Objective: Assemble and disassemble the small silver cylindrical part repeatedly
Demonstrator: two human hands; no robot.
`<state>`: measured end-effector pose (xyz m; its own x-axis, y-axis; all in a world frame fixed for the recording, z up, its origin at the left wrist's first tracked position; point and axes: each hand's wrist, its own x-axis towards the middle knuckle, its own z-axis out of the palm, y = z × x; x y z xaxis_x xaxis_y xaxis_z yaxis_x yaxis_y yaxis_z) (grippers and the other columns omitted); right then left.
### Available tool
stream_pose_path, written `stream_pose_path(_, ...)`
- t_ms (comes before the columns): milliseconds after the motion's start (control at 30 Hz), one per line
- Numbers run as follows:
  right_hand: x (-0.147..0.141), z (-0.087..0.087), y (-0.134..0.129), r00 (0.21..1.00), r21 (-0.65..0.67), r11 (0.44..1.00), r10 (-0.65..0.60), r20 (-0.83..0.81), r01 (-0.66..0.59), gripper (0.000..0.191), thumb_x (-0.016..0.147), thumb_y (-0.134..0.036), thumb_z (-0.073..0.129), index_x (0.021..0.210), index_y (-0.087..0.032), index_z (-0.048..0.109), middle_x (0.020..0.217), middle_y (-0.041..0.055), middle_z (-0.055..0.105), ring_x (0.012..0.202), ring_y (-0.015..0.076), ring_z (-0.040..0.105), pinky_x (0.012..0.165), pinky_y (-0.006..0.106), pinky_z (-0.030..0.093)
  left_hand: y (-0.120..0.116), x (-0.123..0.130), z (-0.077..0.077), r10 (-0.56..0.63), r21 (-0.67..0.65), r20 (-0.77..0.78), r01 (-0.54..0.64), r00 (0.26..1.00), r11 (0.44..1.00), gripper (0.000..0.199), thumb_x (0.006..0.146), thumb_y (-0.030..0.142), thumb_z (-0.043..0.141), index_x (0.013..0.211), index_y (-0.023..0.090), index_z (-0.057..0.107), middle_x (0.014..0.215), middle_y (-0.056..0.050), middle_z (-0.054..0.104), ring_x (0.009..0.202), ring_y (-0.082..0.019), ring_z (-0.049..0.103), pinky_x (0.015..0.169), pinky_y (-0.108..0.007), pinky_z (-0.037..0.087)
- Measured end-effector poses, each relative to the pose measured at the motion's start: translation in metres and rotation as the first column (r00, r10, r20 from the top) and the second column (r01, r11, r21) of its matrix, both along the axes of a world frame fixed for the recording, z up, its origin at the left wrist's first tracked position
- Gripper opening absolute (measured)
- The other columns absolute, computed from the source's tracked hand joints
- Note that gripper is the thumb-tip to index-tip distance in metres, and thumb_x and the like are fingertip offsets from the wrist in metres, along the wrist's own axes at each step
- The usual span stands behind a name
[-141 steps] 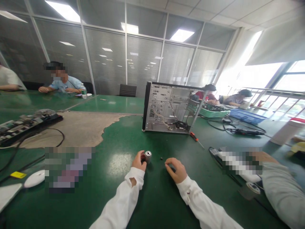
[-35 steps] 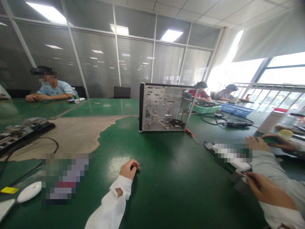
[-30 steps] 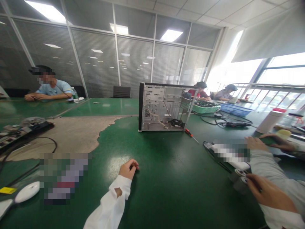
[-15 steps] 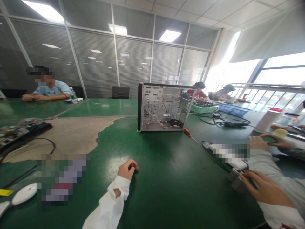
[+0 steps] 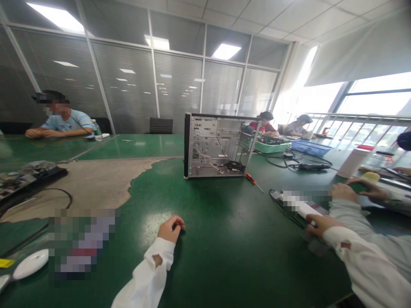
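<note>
Left hand [image 5: 171,229]: released, loosely curled, tabletop [image 5: 218,256] near edge
Right hand [image 5: 323,225]: at grey cans [image 5: 317,246], grip unclear

A glazed partition [image 5: 176,85] with metal frames and closed horizontal blinds forms the rear wall; ceiling lights reflect in it. A dark chair [image 5: 161,125] stands beyond the green table [image 5: 218,256]. At right, a pale shade [image 5: 356,64] partly covers the bright window [image 5: 379,100], behind a railing [image 5: 362,124].

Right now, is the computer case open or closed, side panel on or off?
Open: the computer case has no panel on this side; cables show inside.
</note>
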<state>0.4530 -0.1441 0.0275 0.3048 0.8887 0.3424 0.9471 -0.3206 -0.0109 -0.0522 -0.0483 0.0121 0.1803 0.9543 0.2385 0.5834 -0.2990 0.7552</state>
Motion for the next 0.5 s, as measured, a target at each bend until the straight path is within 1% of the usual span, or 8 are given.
stream_pose_path(67, 0.000, 0.004, 0.004, 0.999, -0.109, 0.994, 0.029, -0.022, -0.031, 0.008, 0.058, -0.021, 0.055, 0.062, -0.017, 0.060, 0.054, 0.0070, 0.057, 0.053, 0.0210, 0.055, 0.052, 0.029, 0.037, 0.001, 0.000, 0.000, 0.003, 0.000, -0.003, -0.003, 1.000, 1.000, 0.020, 0.058, 0.007, 0.037, 0.064, 0.019, 0.052, 0.059, 0.003, 0.064, 0.059, -0.012, 0.058, 0.064, -0.024, 0.043)
stream_pose_path(167, -0.008, 0.018, 0.013, 0.999, -0.268, 0.962, 0.049, -0.017, -0.052, 0.019, 0.061, -0.027, 0.054, 0.077, -0.019, 0.060, 0.066, 0.0083, 0.061, 0.062, 0.0221, 0.057, 0.055, 0.029, 0.037, 0.001, 0.000, 0.000, 0.011, -0.005, -0.006, -0.011, 1.000, 1.000, 0.020, 0.058, 0.007, 0.037, 0.063, 0.019, 0.053, 0.059, 0.003, 0.064, 0.059, -0.012, 0.058, 0.064, -0.023, 0.043)
stream_pose_path(233, -0.024, 0.030, 0.020, 0.998, -0.323, 0.945, 0.057, 0.022, -0.047, 0.024, 0.064, -0.029, 0.050, 0.086, -0.021, 0.058, 0.075, 0.0091, 0.061, 0.070, 0.0240, 0.057, 0.058, 0.031, 0.038, 0.000, 0.001, 0.000, 0.017, -0.008, -0.008, -0.017, 1.000, 1.000, 0.021, 0.058, 0.007, 0.038, 0.063, 0.019, 0.053, 0.059, 0.004, 0.064, 0.059, -0.012, 0.058, 0.064, -0.023, 0.043)
stream_pose_path(300, -0.052, 0.044, 0.029, 0.993, -0.319, 0.945, 0.100, 0.066, -0.074, 0.029, 0.066, -0.029, 0.047, 0.093, -0.022, 0.054, 0.082, 0.0097, 0.061, 0.076, 0.0254, 0.057, 0.061, 0.033, 0.037, 0.000, 0.001, 0.001, 0.021, -0.010, -0.007, -0.021, 1.000, 1.000, 0.021, 0.058, 0.007, 0.038, 0.063, 0.020, 0.053, 0.059, 0.004, 0.063, 0.059, -0.012, 0.058, 0.064, -0.023, 0.043)
stream_pose_path(367, -0.089, 0.056, 0.038, 0.972, -0.300, 0.935, 0.221, 0.077, -0.189, 0.033, 0.068, -0.029, 0.045, 0.099, -0.020, 0.050, 0.085, 0.0093, 0.061, 0.077, 0.0244, 0.057, 0.064, 0.032, 0.037, 0.000, 0.001, 0.002, 0.024, -0.011, -0.002, -0.024, 1.000, 1.000, 0.020, 0.058, 0.007, 0.038, 0.063, 0.020, 0.053, 0.059, 0.004, 0.064, 0.059, -0.012, 0.058, 0.064, -0.022, 0.043)
stream_pose_path(400, -0.110, 0.061, 0.043, 0.958, -0.283, 0.923, 0.285, 0.045, -0.261, 0.034, 0.068, -0.027, 0.045, 0.101, -0.019, 0.048, 0.084, 0.0086, 0.061, 0.076, 0.0229, 0.057, 0.065, 0.031, 0.037, 0.000, 0.001, 0.003, 0.026, -0.010, 0.001, -0.026, 1.000, 1.000, 0.020, 0.058, 0.007, 0.038, 0.063, 0.020, 0.053, 0.059, 0.004, 0.064, 0.059, -0.012, 0.058, 0.064, -0.022, 0.043)
stream_pose_path(467, -0.154, 0.067, 0.053, 0.883, -0.217, 0.858, 0.465, -0.059, -0.466, 0.035, 0.069, -0.026, 0.045, 0.104, -0.020, 0.045, 0.086, 0.0054, 0.061, 0.079, 0.0192, 0.057, 0.068, 0.028, 0.037, 0.001, 0.000, 0.003, 0.038, -0.004, 0.006, -0.038, 0.999, 0.999, 0.020, 0.059, 0.007, 0.038, 0.063, 0.020, 0.053, 0.059, 0.005, 0.063, 0.059, -0.012, 0.058, 0.063, -0.022, 0.043)
stream_pose_path(500, -0.176, 0.069, 0.058, 0.834, -0.201, 0.810, 0.542, -0.101, -0.551, 0.036, 0.068, -0.026, 0.047, 0.103, -0.021, 0.044, 0.086, 0.0038, 0.061, 0.078, 0.0180, 0.057, 0.068, 0.026, 0.037, 0.001, 0.000, 0.003, 0.046, 0.002, 0.006, -0.046, 0.999, 0.999, 0.020, 0.059, 0.008, 0.038, 0.063, 0.020, 0.053, 0.059, 0.005, 0.063, 0.059, -0.012, 0.058, 0.063, -0.022, 0.043)
